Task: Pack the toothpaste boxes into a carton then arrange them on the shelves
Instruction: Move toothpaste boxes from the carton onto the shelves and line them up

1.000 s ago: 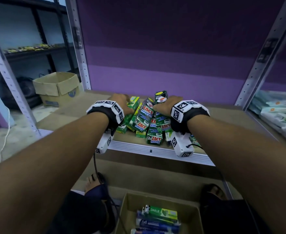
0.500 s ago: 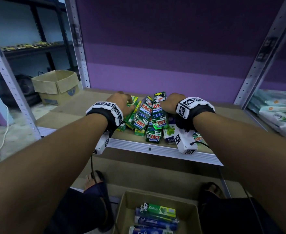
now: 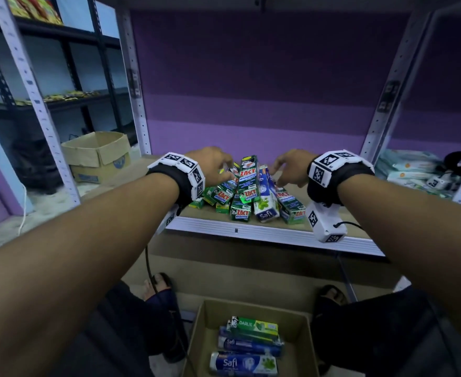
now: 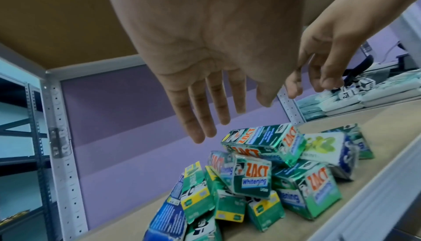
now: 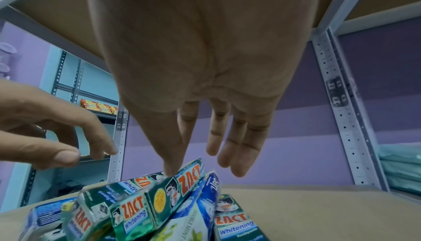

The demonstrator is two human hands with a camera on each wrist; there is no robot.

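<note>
**A:** Left side first: the left hand [image 3: 212, 165] has lifted off the heap. Half a second ago it was pressed against the pile of toothpaste boxes [image 3: 247, 193]; now the wrist view shows its fingers [image 4: 200, 119] straight and spread, hovering above the boxes and holding nothing.

**B:** And the pile itself?

**A:** It sits on the shelf board [image 3: 340, 213], near the front edge [image 3: 273, 234], a loose mound. Green Zact Whitening boxes [image 4: 252, 176] lean every which way, and a blue-and-white Safi box [image 3: 264, 202] is wedged in the middle.

**B:** Over to the right?

**A:** Same story. The right hand [image 3: 292, 167] is up and relaxed, fingers extended, gripping nothing. In its wrist view 1 fingertip [image 5: 170, 170] lies level with the top Zact box; touching or just above, I can't tell.

**B:** So what does that mean for the job?

**A:** I'd judge this batch is delivered but not arranged: it's heaped, not lined up. Down below, the carton [image 3: 205, 322] holds more, a Darlie box [image 3: 254, 326] on top of Safi boxes [image 3: 244, 363]. Squaring this mound likely comes next.
</note>
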